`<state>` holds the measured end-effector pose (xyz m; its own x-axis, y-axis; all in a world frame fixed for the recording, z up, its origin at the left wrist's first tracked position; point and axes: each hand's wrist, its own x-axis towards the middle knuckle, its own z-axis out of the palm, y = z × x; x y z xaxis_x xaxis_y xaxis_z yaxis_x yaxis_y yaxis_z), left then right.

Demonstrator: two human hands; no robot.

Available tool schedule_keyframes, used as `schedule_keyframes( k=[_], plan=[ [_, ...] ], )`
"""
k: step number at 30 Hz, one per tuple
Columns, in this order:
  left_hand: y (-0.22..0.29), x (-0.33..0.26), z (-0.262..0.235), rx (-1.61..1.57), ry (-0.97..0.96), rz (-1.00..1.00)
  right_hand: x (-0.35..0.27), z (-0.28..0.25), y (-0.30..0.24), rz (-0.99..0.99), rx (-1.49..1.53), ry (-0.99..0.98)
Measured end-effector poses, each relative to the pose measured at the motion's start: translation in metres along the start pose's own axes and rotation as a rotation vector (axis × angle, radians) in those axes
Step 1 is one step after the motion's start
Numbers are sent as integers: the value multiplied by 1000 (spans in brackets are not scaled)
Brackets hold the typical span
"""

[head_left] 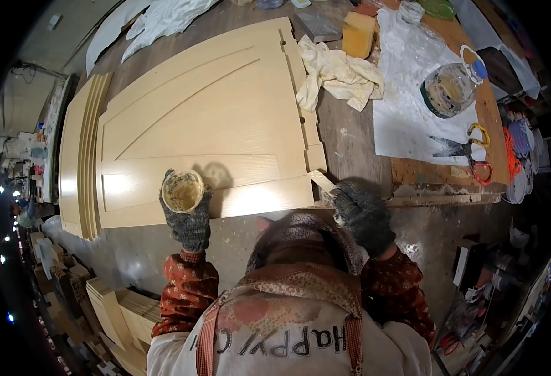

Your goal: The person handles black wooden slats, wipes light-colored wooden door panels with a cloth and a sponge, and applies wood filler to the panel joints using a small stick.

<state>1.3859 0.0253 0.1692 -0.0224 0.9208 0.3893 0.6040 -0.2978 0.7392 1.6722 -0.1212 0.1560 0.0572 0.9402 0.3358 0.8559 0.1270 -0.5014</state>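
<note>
My left hand [191,224], in a dark grey knit glove, is closed round a small round tub [183,191] of beige paste. It holds the tub over the near edge of a cream wooden panel [219,125], which has grooved lines and a curved far edge. My right hand [364,218], gloved the same way, grips a putty knife [323,182] with a pale smeared blade. The blade lies at the panel's near right corner; whether it touches the edge I cannot tell. Small dark holes show along the panel's right edge.
Stacked cream panels [89,156] lie at the left. To the right are a crumpled cloth [341,72], a yellow sponge block [358,34], a cut plastic jug [449,89] and scissors [457,148] on a white sheet [391,125]. Wood pieces [125,307] stand low left.
</note>
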Motion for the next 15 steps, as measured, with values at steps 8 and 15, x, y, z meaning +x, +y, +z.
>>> schedule_keyframes(
  k=[8,15],
  plan=[
    [-2,-1,-1,17,-3,-5,-4,-1,-2,-16,-148,18],
    [-2,0,2,89,-31,-17,-6,-5,-6,71,-186,24]
  ],
)
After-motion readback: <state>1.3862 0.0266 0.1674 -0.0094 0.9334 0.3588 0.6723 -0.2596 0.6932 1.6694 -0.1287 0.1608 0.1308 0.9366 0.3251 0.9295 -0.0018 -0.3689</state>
